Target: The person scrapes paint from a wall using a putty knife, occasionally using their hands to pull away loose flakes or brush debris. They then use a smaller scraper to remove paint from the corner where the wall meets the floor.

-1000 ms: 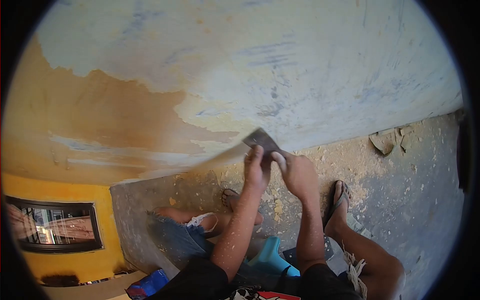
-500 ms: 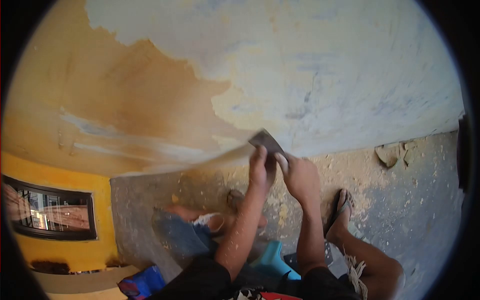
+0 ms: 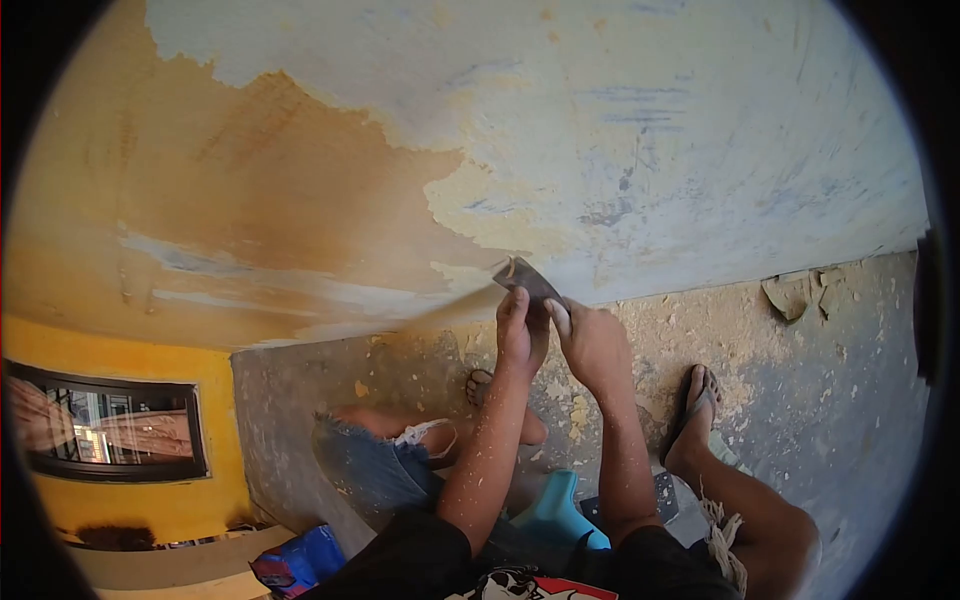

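**Head view: both hands clamp a scraper (image 3: pixel 527 280) low on a wall (image 3: pixel 700 150)**

At the far left a dark-framed window (image 3: pixel 105 425) sits in a yellow surface, and a blue bag (image 3: pixel 300 560) lies below it. Orange paint (image 3: pixel 250 200) covers the left part of the wall, while the right part is pale and bare, with a ragged edge between the two. The scraper's blade touches the wall at that edge, just above the line where the wall meets the floor (image 3: pixel 850 400). The left hand (image 3: pixel 518 335) is closed around the scraper, fingers pressed up behind the blade. The right hand (image 3: pixel 595 345) touches it from the other side and grasps the same tool, thumb reaching toward the blade. A teal stool (image 3: pixel 555 510) shows below the forearms. Further right, a foot in a sandal (image 3: pixel 695 405) rests on the floor among paint flakes. Broken chunks (image 3: pixel 795 295) lie at the wall's base near the right edge.
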A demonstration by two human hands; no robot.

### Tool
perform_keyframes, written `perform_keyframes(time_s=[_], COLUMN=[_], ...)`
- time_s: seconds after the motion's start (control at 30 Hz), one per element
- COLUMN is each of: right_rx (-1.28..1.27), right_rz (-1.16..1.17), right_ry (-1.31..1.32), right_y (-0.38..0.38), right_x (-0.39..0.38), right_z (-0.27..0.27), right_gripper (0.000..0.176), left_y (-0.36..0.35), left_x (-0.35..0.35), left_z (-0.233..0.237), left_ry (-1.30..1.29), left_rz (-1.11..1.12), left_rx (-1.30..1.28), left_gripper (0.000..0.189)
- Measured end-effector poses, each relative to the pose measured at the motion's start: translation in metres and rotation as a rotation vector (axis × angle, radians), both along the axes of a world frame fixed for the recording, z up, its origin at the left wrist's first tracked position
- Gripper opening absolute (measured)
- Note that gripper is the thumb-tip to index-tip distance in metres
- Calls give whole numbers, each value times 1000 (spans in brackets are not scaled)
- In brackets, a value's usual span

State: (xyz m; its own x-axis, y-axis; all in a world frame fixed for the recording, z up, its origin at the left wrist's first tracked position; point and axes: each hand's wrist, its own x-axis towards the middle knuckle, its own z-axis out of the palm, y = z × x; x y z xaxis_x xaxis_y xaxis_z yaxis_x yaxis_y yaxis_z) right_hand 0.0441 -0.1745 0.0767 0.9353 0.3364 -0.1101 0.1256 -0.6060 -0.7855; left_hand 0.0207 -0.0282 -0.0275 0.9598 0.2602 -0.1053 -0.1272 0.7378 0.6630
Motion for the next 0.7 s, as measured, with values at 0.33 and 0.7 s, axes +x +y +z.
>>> perform_keyframes(time_s=[0.33,0.7], right_rx=[52,105], right_rz=[67,66], right_ry=[114,-7], right_y=[21,40], right_x=[-4,-4], right_z=[19,12], right_gripper=[44,44], left_y=[21,42], left_x=[-7,-13], left_z=[31,37], left_ry=[-40,-11], left_rz=[93,132], left_rx=[58,99], left_gripper=[18,20])
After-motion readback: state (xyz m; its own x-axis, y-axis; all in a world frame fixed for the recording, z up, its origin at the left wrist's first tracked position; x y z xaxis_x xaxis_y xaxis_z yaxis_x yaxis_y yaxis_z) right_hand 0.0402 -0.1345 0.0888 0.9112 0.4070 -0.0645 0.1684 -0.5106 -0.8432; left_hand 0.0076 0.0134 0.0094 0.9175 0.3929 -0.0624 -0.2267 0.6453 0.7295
